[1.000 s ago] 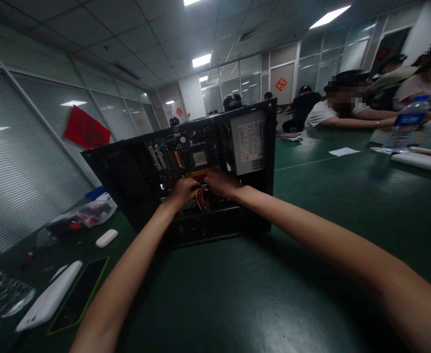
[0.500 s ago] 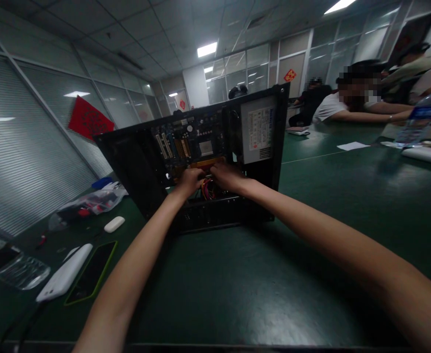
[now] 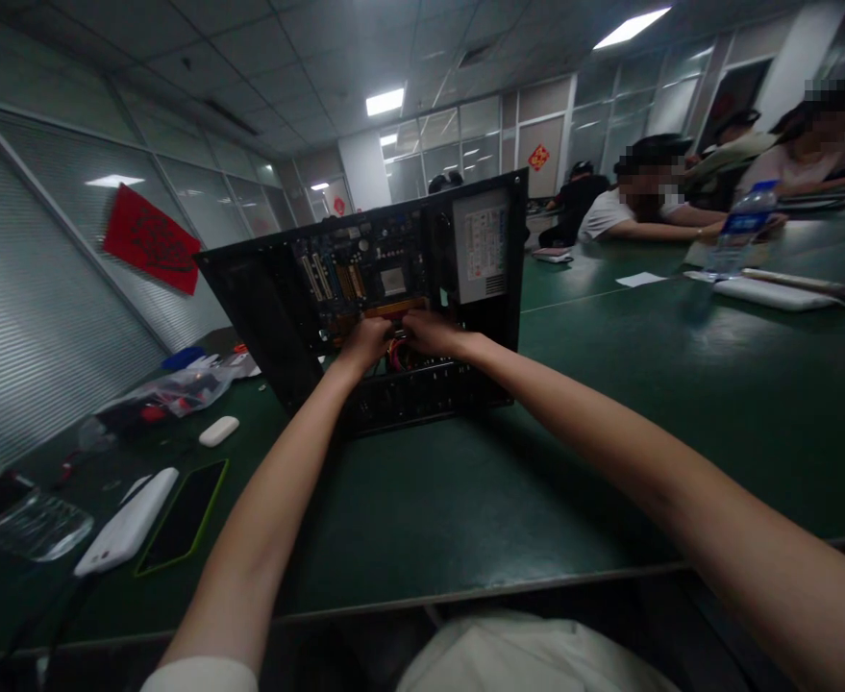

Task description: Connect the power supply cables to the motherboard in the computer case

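Black on the computer case (image 3: 253, 312), green on the tabletop (image 3: 422, 519).
Dark lettering over red on the banner (image 3: 152, 240).

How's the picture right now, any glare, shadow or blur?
Head view throughout: pale sheen on the green table; the computer case is mostly dark inside; the left hand and right hand look soft; the bottle at lower left looks smeared.

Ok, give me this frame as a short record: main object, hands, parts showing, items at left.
Main object: computer case, open side facing camera
Left hand: inside, near colored wires
Right hand: inside, near same wires
Grip: too dark to tell
Parts showing: circuit board, power supply
Items at left: green-edged phone, small white oval item, clear bottle
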A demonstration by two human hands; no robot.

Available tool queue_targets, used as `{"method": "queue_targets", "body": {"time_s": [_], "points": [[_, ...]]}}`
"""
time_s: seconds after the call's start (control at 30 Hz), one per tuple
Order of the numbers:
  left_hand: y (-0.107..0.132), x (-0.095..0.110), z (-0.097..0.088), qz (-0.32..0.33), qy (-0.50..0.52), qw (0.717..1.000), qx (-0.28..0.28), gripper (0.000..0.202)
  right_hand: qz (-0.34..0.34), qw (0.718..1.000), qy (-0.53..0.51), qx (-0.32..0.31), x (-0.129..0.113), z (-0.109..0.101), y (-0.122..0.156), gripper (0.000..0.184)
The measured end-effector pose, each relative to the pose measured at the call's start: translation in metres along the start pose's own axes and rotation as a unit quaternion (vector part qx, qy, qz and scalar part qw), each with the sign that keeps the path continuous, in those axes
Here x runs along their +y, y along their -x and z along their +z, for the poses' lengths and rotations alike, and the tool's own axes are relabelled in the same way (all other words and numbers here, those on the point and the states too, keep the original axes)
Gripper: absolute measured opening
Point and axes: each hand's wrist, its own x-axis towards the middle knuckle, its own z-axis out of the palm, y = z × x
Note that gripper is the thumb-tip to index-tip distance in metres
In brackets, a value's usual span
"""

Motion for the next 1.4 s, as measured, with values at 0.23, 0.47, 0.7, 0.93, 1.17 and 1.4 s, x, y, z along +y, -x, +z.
{"method": "queue_targets", "body": {"time_s": [0.23, 0.47, 0.7, 0.93, 1.17, 1.4], "points": [[-0.001, 0.006, -0.003, 0.001, -0.018, 1.0, -0.003, 0.017, -0.017, 1.0, -0.003, 0.016, 0.002, 0.001, -0.001, 0.017], [0.001, 0.004, -0.004, -0.019, -0.033, 0.999, -0.01, 0.016, -0.034, 0.999, 0.006, 0.019, 0.006, 0.009, -0.009, 0.02], [0.001, 0.003, -0.004, -0.011, -0.03, 0.999, -0.021, 0.021, -0.039, 0.999, 0.019, 0.02, 0.005, 0.006, -0.009, 0.023], [0.004, 0.003, -0.005, -0.026, -0.023, 0.999, -0.028, 0.024, -0.038, 0.998, 0.026, 0.032, 0.001, 0.001, -0.005, 0.023], [0.008, 0.005, -0.008, -0.043, -0.019, 0.998, -0.039, 0.025, -0.041, 0.997, 0.06, 0.027, 0.003, 0.004, -0.007, 0.026], [0.009, 0.007, -0.009, -0.064, -0.025, 0.997, -0.043, 0.028, -0.054, 0.995, 0.084, 0.024, 0.008, 0.009, -0.013, 0.028]]}}
